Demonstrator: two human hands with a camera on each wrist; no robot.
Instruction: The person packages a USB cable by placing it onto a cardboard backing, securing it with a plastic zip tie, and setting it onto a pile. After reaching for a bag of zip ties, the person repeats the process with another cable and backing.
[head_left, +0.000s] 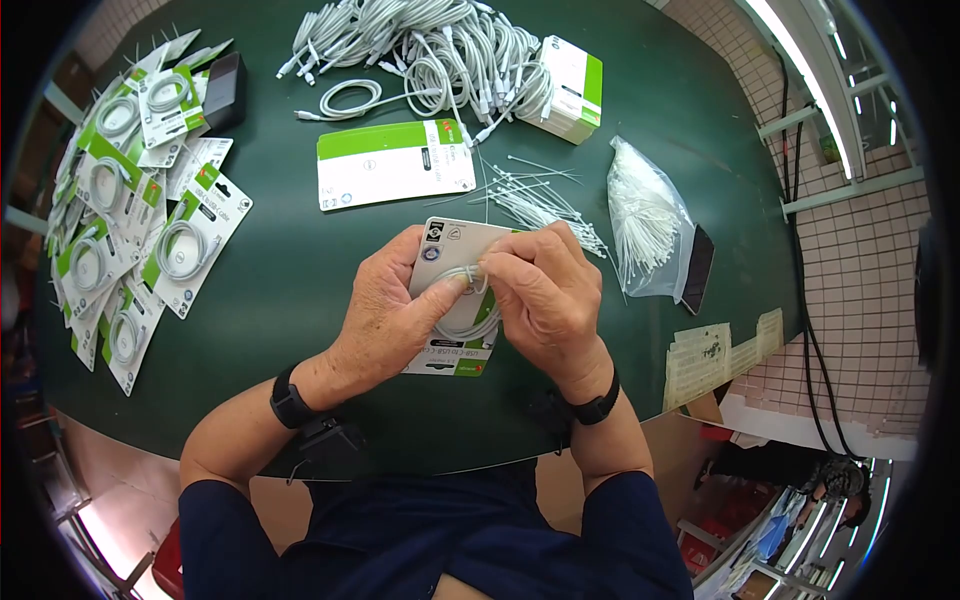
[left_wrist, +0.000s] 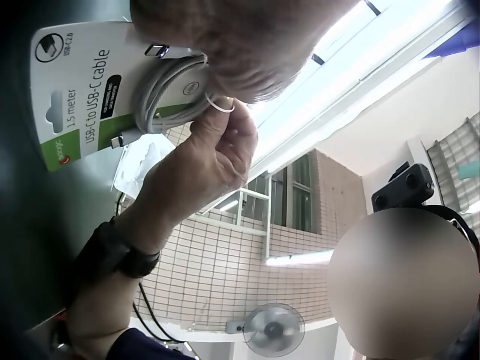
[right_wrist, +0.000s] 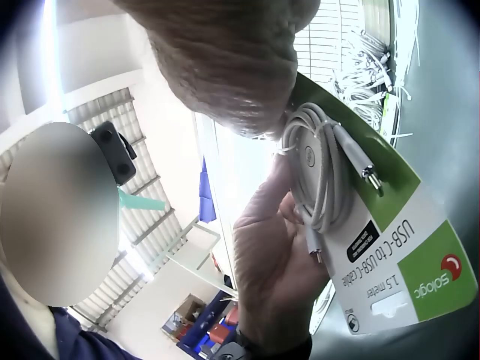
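Observation:
My left hand (head_left: 380, 310) grips a white and green backing card (head_left: 450, 240), its thumb pressed on a coiled white USB-C cable (head_left: 478, 328) against the card. A thin white cable tie (left_wrist: 220, 103) loops at the coil, and my right hand (head_left: 550, 295) pinches it between thumb and fingertips. In the right wrist view the cable's metal plug (right_wrist: 371, 178) lies on the printed side of the card, and a tie binds the top of the coil. The card is tilted, held over the front of the table.
A green table (head_left: 270, 300) carries a pile of carded cables (head_left: 110, 200) at left and loose white cables (head_left: 430, 50) at the back. Near them lie a stack of cards (head_left: 390, 175), a white-green box (head_left: 570, 90), loose ties (head_left: 545, 205), a bag of ties (head_left: 645, 220) and a phone (head_left: 700, 270).

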